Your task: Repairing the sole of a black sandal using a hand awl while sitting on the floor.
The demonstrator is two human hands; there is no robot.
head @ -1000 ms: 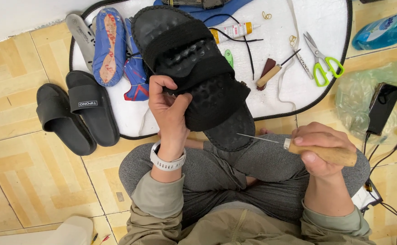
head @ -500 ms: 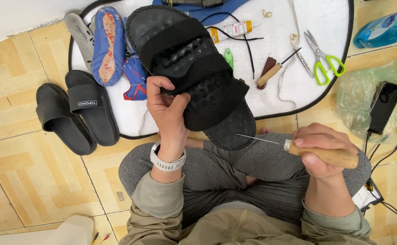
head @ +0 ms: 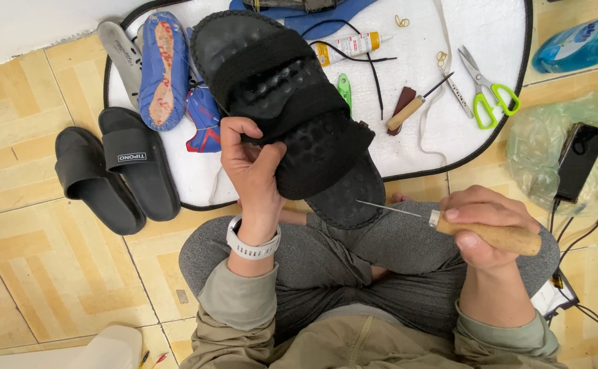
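My left hand (head: 249,160) grips the edge of a black two-strap sandal (head: 292,109), held up over my lap with its bumpy footbed facing me. In my right hand (head: 483,225) is a wooden-handled awl (head: 493,236); its thin metal needle points left and its tip sits just beside the sandal's heel end. I sit cross-legged in grey trousers, and a white watch (head: 252,246) is on my left wrist.
A white mat (head: 449,137) on the tiled floor holds green-handled scissors (head: 490,89), a glue tube (head: 350,46), a second awl (head: 415,106), a blue insole (head: 162,68) and black thread. A pair of black slides (head: 118,167) lies at left. A phone (head: 577,160) rests on plastic bags at right.
My left hand has tilted the sandal slightly, shifting it a little toward the upper left. The awl hand has barely moved.
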